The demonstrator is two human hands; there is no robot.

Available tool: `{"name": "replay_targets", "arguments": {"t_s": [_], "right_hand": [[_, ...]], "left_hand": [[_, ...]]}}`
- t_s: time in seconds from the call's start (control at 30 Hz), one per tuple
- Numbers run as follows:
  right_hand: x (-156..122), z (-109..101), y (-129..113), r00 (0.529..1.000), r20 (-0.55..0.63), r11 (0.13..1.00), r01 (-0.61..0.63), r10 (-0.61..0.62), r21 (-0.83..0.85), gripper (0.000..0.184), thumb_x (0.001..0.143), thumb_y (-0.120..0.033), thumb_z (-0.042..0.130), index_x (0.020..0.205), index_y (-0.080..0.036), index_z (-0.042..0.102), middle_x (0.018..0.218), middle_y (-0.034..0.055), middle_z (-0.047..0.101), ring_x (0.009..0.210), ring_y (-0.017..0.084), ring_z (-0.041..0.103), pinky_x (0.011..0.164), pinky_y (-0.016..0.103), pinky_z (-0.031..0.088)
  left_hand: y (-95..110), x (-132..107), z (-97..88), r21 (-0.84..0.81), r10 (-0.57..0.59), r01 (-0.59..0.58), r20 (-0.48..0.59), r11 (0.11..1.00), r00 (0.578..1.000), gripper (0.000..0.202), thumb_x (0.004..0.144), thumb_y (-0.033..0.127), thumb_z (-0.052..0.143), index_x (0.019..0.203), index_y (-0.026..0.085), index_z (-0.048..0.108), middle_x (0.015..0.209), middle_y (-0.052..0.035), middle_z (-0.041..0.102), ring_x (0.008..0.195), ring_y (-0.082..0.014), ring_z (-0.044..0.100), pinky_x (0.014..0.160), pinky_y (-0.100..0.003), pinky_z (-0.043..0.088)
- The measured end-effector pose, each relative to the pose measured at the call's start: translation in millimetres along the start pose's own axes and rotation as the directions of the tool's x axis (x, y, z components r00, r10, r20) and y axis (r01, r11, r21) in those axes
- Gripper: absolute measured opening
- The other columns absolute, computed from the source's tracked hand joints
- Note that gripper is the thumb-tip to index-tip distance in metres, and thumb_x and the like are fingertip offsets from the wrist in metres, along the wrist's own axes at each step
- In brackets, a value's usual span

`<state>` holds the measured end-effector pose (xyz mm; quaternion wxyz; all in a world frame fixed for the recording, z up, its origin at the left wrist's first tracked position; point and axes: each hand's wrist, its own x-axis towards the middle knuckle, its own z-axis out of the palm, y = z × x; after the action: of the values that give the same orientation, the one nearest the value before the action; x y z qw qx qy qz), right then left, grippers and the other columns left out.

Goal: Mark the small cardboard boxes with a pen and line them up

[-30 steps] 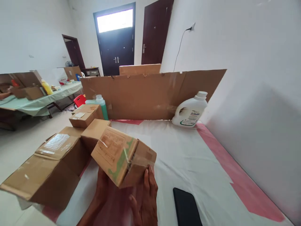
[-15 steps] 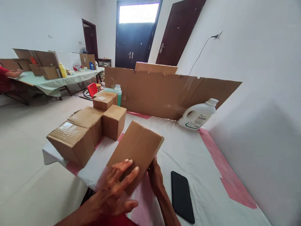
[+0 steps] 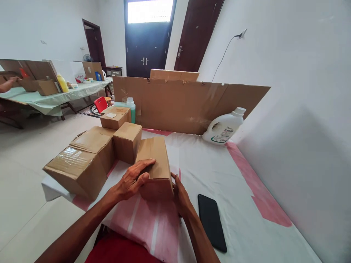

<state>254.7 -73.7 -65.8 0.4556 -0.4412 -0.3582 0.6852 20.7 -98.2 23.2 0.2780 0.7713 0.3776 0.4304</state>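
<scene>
Between my two hands is a closed brown cardboard box (image 3: 157,186), standing at the near part of the cloth-covered table. My left hand (image 3: 134,179) lies over its left side and top edge, thumb and fingers pressed against the cardboard. Against the lower right side rests my right hand (image 3: 181,195), its fingertips partly hidden by the box. Just left of this box stands another small cardboard box (image 3: 127,140). To the right of my right hand a black phone (image 3: 211,222) lies flat on the cloth.
More cardboard boxes (image 3: 79,164) line the table's left side. Behind them stands a bottle of green liquid (image 3: 131,109). A white jug (image 3: 226,126) leans by the upright cardboard panel (image 3: 175,104). A wall closes the right side. A person's hand (image 3: 9,83) shows at another table.
The box has gone from tilted in my hands to level, farther forward beside the other boxes. Both hands moved with it. The camera view has shifted slightly right.
</scene>
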Motion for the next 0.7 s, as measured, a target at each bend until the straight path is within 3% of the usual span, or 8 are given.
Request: {"name": "replay_targets", "arguments": {"t_s": [0.07,0.13,0.2,0.27,0.4,0.53,0.6,0.7], "right_hand": [[-8.0,-0.3,-2.5,1.000,0.001,0.998,-0.021,0.021,0.061,0.094,0.088,-0.078,0.057,0.162,-0.026,0.030,0.124,0.0093,0.077,0.111,0.032,0.075,0.095,0.049,0.058],[-18.6,-1.5,-7.4,0.999,0.027,0.995,-0.021,0.019,0.099,0.096,0.090,-0.079,0.054,0.164,-0.027,0.022,0.124,0.0093,0.077,0.114,0.032,0.074,0.099,0.049,0.054],[-32.8,-1.5,-13.0,0.996,0.086,0.994,0.000,-0.010,0.109,0.091,0.092,-0.080,0.049,0.163,-0.026,0.030,0.126,0.0104,0.076,0.117,0.031,0.072,0.101,0.047,0.052],[-50.3,0.6,-17.3,0.989,0.142,0.995,0.015,-0.030,0.102,0.086,0.091,-0.082,0.046,0.155,-0.025,0.045,0.127,0.0119,0.075,0.114,0.031,0.072,0.097,0.045,0.054],[-87.5,7.6,-21.2,0.987,0.160,1.000,0.031,-0.031,0.002,0.078,0.090,-0.083,0.047,0.127,-0.018,0.068,0.108,0.0147,0.079,0.084,0.026,0.074,0.073,0.039,0.057],[-108.0,13.0,-28.0,0.999,0.048,0.984,0.018,-0.009,-0.179,0.072,0.090,-0.079,0.052,0.105,-0.012,0.072,0.088,0.0148,0.077,0.074,0.026,0.073,0.069,0.039,0.057],[-110.0,15.4,-32.3,1.000,-0.011,0.975,0.017,-0.020,-0.221,0.074,0.089,-0.081,0.051,0.103,-0.011,0.072,0.089,0.0158,0.077,0.075,0.027,0.073,0.070,0.040,0.059],[-111.7,20.5,-35.1,0.998,-0.039,0.970,0.048,-0.059,-0.239,0.076,0.089,-0.082,0.048,0.103,-0.011,0.072,0.088,0.0149,0.076,0.073,0.026,0.072,0.067,0.038,0.059]], "left_hand": [[5.1,6.1,-2.3,-0.122,-0.017,0.011,-0.044,0.993,0.999,0.055,0.105,0.057,0.041,0.146,0.023,0.058,0.148,-0.0125,0.062,0.139,-0.0311,0.055,0.119,-0.046,0.039],[10.8,14.3,-4.9,-0.340,-0.060,0.019,-0.109,0.940,0.992,0.058,0.104,0.060,0.040,0.144,0.023,0.059,0.143,-0.0125,0.066,0.132,-0.0312,0.061,0.115,-0.046,0.044],[15.7,24.0,-7.1,-0.537,-0.094,-0.011,-0.168,0.844,0.981,0.061,0.102,0.065,0.039,0.142,0.023,0.061,0.135,-0.0123,0.070,0.122,-0.0300,0.067,0.108,-0.044,0.050],[19.9,34.0,-8.3,-0.617,-0.095,-0.070,-0.232,0.784,0.968,0.064,0.100,0.069,0.040,0.136,0.022,0.065,0.127,-0.0121,0.073,0.116,-0.0286,0.069,0.104,-0.042,0.053],[26.3,50.4,-6.7,-0.610,-0.064,-0.185,-0.363,0.770,0.930,0.061,0.098,0.067,0.047,0.127,0.019,0.072,0.117,-0.0119,0.074,0.115,-0.0280,0.068,0.102,-0.040,0.053],[31.4,54.1,-3.7,-0.525,-0.027,-0.225,-0.430,0.821,0.902,0.050,0.100,0.058,0.050,0.124,0.020,0.073,0.126,-0.0115,0.070,0.122,-0.0294,0.064,0.108,-0.042,0.049],[35.6,48.1,-1.0,-0.424,-0.013,-0.180,-0.415,0.888,0.910,0.051,0.099,0.059,0.051,0.129,0.021,0.069,0.135,-0.0118,0.066,0.131,-0.0314,0.058,0.116,-0.046,0.041],[44.4,30.2,7.6,-0.247,-0.086,0.004,-0.322,0.969,0.943,0.067,0.091,0.060,0.064,0.145,0.023,0.053,0.146,-0.0128,0.057,0.139,-0.0342,0.050,0.119,-0.049,0.035]]}}
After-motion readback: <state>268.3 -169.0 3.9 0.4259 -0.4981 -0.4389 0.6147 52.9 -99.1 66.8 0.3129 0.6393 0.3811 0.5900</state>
